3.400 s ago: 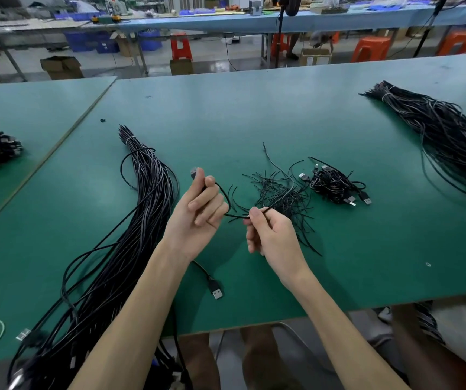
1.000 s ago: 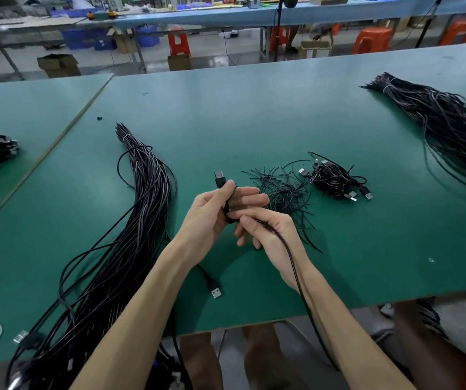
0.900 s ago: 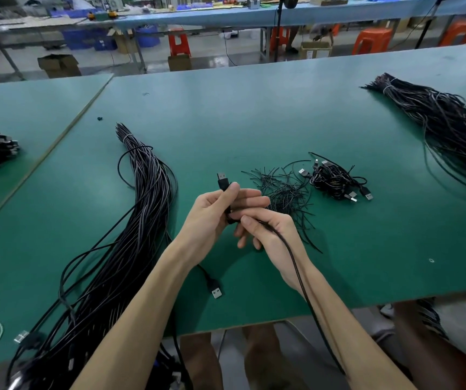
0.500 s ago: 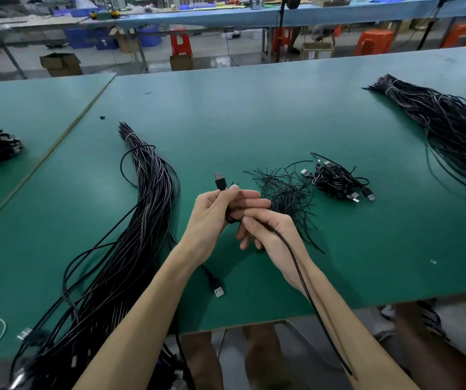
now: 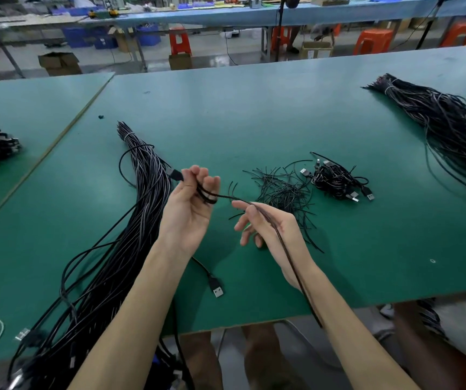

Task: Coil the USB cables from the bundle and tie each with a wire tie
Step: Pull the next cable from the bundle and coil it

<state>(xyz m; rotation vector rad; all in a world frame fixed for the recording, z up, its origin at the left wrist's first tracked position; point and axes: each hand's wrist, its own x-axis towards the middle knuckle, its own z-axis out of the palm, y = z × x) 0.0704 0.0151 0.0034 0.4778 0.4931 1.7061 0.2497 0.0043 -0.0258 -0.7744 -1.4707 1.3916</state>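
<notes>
Bundle [image 5: 141, 192] left of ties [image 5: 279, 190].

The table [image 5: 254, 114] top is smooth matt green with a faint sheen. Left of the wire ties [image 5: 282, 192], the bundle [image 5: 147, 187] shows glossy black plastic jackets streaked with grey glare. The wire ties look matt black. Just left of them, the cable [image 5: 226, 196] is thin, smooth black plastic. Right of them, coiled cables [image 5: 333, 178] carry bright metal plugs.
</notes>
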